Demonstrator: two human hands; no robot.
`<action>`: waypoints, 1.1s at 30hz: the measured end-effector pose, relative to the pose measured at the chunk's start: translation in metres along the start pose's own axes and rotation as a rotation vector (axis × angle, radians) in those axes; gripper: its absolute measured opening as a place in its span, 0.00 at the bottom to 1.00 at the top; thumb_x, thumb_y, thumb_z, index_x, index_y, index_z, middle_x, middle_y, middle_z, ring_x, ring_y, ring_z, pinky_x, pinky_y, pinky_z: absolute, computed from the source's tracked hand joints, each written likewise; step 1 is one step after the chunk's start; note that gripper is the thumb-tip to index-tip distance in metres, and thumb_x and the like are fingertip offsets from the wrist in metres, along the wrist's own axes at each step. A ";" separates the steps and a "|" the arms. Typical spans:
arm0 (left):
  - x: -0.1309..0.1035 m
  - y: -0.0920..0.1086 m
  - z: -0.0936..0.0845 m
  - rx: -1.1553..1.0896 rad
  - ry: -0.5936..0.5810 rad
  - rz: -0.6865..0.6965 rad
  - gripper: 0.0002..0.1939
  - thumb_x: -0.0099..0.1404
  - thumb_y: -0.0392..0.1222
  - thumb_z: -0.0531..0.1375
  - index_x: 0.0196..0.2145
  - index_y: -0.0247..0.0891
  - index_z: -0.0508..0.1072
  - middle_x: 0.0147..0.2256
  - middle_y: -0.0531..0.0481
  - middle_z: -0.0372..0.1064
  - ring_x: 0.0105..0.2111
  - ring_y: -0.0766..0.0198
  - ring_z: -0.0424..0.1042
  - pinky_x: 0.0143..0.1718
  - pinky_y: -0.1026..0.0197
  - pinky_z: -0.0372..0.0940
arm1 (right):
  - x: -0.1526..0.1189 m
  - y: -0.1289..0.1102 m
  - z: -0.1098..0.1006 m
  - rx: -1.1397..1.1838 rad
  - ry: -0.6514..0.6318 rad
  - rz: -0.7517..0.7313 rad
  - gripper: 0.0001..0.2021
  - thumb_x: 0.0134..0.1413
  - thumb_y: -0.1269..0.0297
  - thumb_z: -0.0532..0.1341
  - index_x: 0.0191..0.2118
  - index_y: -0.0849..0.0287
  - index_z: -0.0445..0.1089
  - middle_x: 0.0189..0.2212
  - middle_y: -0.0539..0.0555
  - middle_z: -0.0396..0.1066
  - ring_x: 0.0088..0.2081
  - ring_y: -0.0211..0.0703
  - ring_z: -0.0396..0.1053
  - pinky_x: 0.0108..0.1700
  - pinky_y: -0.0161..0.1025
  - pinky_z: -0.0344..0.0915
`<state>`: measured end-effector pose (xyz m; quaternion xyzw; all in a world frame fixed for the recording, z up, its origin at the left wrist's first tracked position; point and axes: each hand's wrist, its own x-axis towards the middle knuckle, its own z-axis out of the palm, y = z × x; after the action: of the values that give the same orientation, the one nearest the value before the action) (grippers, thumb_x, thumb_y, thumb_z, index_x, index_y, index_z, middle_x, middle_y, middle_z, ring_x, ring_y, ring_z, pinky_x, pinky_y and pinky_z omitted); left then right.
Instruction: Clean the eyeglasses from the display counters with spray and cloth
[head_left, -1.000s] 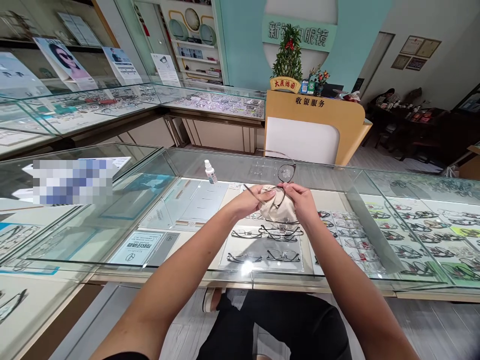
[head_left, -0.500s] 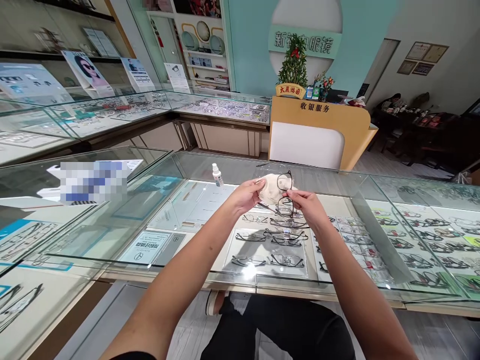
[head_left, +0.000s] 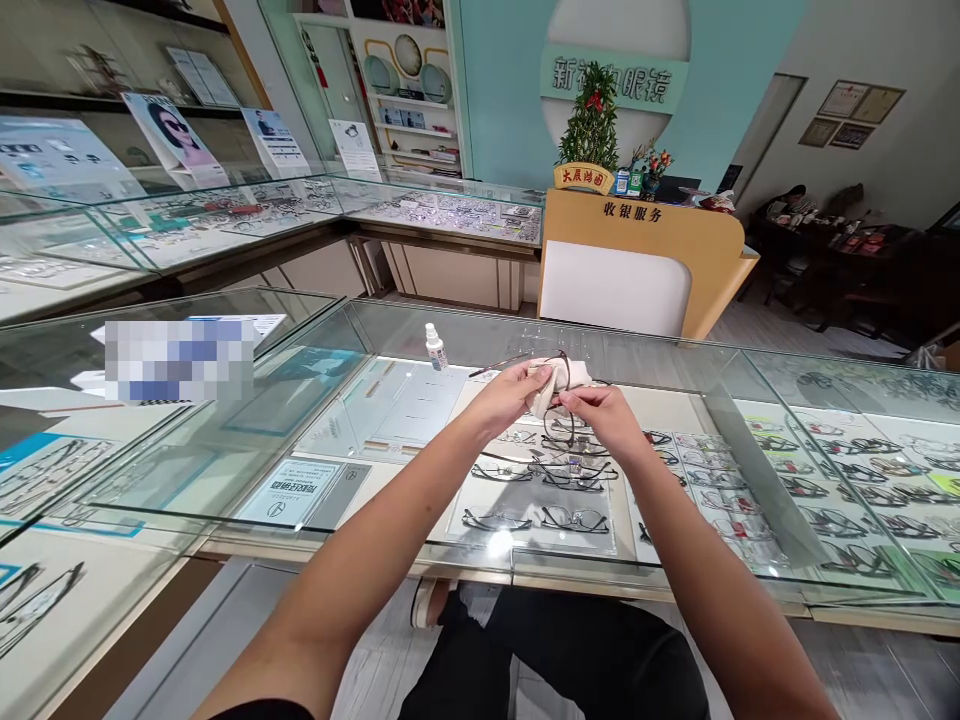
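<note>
Above the glass counter I hold a pair of dark-rimmed eyeglasses (head_left: 559, 430) turned on end, one lens above the other. My right hand (head_left: 600, 412) is closed on the frame near its middle. A cream cleaning cloth (head_left: 576, 372) is pinched in my left hand (head_left: 517, 390), folded around the upper lens. One temple of the glasses sticks out to the left, past the left hand. Part of the upper lens is hidden by the cloth and fingers. Beyond my left hand, a small white spray bottle (head_left: 435, 348) stands upright on the glass.
Inside the glass display counter (head_left: 435, 535), several eyeglasses (head_left: 574, 520) lie in rows beneath my hands. A card box (head_left: 281, 492) is under the glass at left. Papers (head_left: 247, 328) lie on the left counter. A yellow cashier desk (head_left: 645, 230) stands beyond.
My left hand has moved right with the cloth, which now wraps the upper lens. The glasses have shifted slightly left and turned, and their temple now points left.
</note>
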<state>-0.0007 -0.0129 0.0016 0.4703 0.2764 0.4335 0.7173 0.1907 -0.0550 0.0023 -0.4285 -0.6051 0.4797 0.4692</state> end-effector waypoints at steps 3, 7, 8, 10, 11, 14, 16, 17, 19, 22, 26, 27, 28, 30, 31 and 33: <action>0.000 -0.006 0.004 0.023 0.056 0.006 0.27 0.56 0.59 0.75 0.38 0.32 0.77 0.30 0.50 0.74 0.29 0.68 0.70 0.33 0.64 0.64 | 0.001 -0.001 0.001 -0.023 0.010 0.004 0.21 0.47 0.39 0.73 0.32 0.53 0.86 0.28 0.53 0.80 0.37 0.51 0.72 0.46 0.47 0.66; -0.002 -0.003 0.006 0.021 -0.006 0.012 0.25 0.56 0.57 0.76 0.35 0.32 0.76 0.30 0.51 0.73 0.30 0.68 0.70 0.35 0.64 0.64 | 0.001 -0.001 0.002 0.001 0.023 0.040 0.22 0.46 0.39 0.74 0.31 0.55 0.86 0.21 0.51 0.70 0.31 0.45 0.65 0.37 0.43 0.61; -0.003 -0.001 0.006 0.018 -0.036 0.001 0.25 0.55 0.55 0.77 0.36 0.32 0.76 0.31 0.50 0.74 0.31 0.68 0.71 0.36 0.64 0.64 | 0.001 -0.001 0.002 0.010 0.029 0.053 0.22 0.46 0.39 0.74 0.31 0.56 0.86 0.18 0.49 0.66 0.28 0.42 0.61 0.34 0.42 0.58; -0.004 0.002 0.005 0.017 -0.090 -0.031 0.25 0.53 0.53 0.79 0.37 0.32 0.76 0.31 0.50 0.74 0.31 0.67 0.71 0.36 0.63 0.64 | 0.000 0.000 0.001 0.021 0.027 0.081 0.23 0.46 0.39 0.73 0.33 0.57 0.86 0.16 0.46 0.57 0.25 0.37 0.51 0.30 0.40 0.49; -0.004 0.002 0.005 0.016 -0.097 -0.037 0.26 0.51 0.52 0.79 0.37 0.32 0.76 0.31 0.50 0.74 0.30 0.67 0.71 0.36 0.63 0.64 | -0.001 0.000 0.001 0.027 0.018 0.092 0.23 0.47 0.39 0.73 0.33 0.58 0.86 0.16 0.45 0.54 0.24 0.36 0.47 0.29 0.40 0.45; -0.004 -0.001 0.006 0.031 -0.014 0.014 0.27 0.49 0.52 0.80 0.37 0.33 0.75 0.31 0.52 0.74 0.30 0.68 0.70 0.36 0.63 0.63 | -0.001 0.001 0.001 0.048 -0.018 0.111 0.24 0.46 0.39 0.74 0.33 0.59 0.85 0.17 0.44 0.52 0.25 0.35 0.44 0.30 0.40 0.40; -0.003 -0.004 0.008 0.075 0.071 0.076 0.28 0.48 0.54 0.80 0.37 0.33 0.76 0.31 0.52 0.74 0.29 0.69 0.69 0.35 0.64 0.62 | -0.001 0.001 0.002 0.056 -0.028 0.119 0.25 0.46 0.39 0.74 0.32 0.60 0.85 0.18 0.45 0.53 0.25 0.35 0.44 0.30 0.40 0.40; -0.003 -0.006 0.010 0.103 0.100 0.102 0.28 0.49 0.56 0.79 0.37 0.33 0.76 0.31 0.53 0.74 0.29 0.69 0.68 0.34 0.64 0.61 | -0.001 0.001 0.003 0.057 -0.032 0.121 0.25 0.46 0.39 0.74 0.32 0.60 0.85 0.18 0.45 0.53 0.26 0.35 0.44 0.30 0.40 0.40; -0.002 -0.006 0.012 0.149 0.124 0.139 0.28 0.53 0.61 0.76 0.36 0.33 0.76 0.30 0.53 0.73 0.28 0.69 0.66 0.32 0.64 0.60 | -0.001 0.001 0.004 0.060 -0.038 0.123 0.24 0.46 0.39 0.74 0.32 0.59 0.85 0.18 0.45 0.54 0.26 0.35 0.44 0.30 0.40 0.39; -0.002 -0.001 0.011 0.161 0.057 0.147 0.28 0.59 0.65 0.71 0.33 0.34 0.75 0.26 0.52 0.71 0.26 0.69 0.65 0.30 0.64 0.59 | 0.000 0.003 0.003 0.080 -0.030 0.116 0.23 0.48 0.40 0.74 0.33 0.59 0.85 0.19 0.46 0.57 0.26 0.35 0.45 0.31 0.40 0.40; -0.003 0.007 0.003 0.091 -0.092 0.058 0.27 0.55 0.58 0.76 0.39 0.34 0.74 0.31 0.49 0.75 0.30 0.65 0.73 0.35 0.63 0.65 | 0.002 0.010 0.000 0.157 0.002 0.109 0.21 0.49 0.41 0.74 0.32 0.57 0.85 0.20 0.48 0.64 0.26 0.35 0.46 0.30 0.40 0.41; -0.003 0.008 0.001 0.074 -0.103 0.047 0.28 0.53 0.55 0.78 0.41 0.34 0.74 0.33 0.49 0.75 0.31 0.65 0.74 0.36 0.63 0.65 | 0.003 0.012 -0.001 0.181 0.000 0.118 0.21 0.49 0.41 0.74 0.32 0.57 0.85 0.20 0.48 0.64 0.25 0.35 0.46 0.30 0.40 0.40; -0.003 0.008 0.000 0.064 -0.101 0.045 0.29 0.52 0.52 0.79 0.42 0.34 0.73 0.34 0.49 0.75 0.32 0.65 0.74 0.36 0.63 0.66 | 0.004 0.013 -0.001 0.205 -0.010 0.128 0.21 0.49 0.41 0.74 0.32 0.57 0.84 0.20 0.48 0.63 0.25 0.35 0.46 0.30 0.40 0.40; -0.002 0.004 0.000 0.064 -0.079 0.062 0.30 0.50 0.50 0.80 0.42 0.34 0.73 0.33 0.50 0.75 0.30 0.66 0.74 0.34 0.64 0.65 | 0.005 0.014 0.000 0.245 -0.043 0.146 0.21 0.50 0.42 0.74 0.32 0.57 0.84 0.20 0.48 0.63 0.25 0.35 0.45 0.30 0.40 0.40; -0.002 0.002 0.001 0.076 -0.064 0.080 0.29 0.50 0.50 0.80 0.41 0.34 0.72 0.32 0.51 0.74 0.29 0.67 0.73 0.33 0.64 0.64 | 0.005 0.015 0.001 0.261 -0.061 0.151 0.21 0.49 0.42 0.74 0.31 0.57 0.83 0.21 0.48 0.65 0.25 0.35 0.46 0.30 0.40 0.40; -0.001 -0.004 0.004 0.120 -0.025 0.145 0.27 0.54 0.54 0.78 0.38 0.34 0.72 0.28 0.52 0.73 0.26 0.68 0.70 0.30 0.65 0.62 | 0.005 0.014 0.004 0.280 -0.080 0.154 0.21 0.48 0.42 0.74 0.31 0.58 0.82 0.25 0.50 0.70 0.26 0.35 0.47 0.30 0.40 0.41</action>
<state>0.0034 -0.0161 -0.0004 0.5364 0.2583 0.4611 0.6580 0.1871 -0.0486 -0.0114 -0.3847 -0.5159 0.6106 0.4616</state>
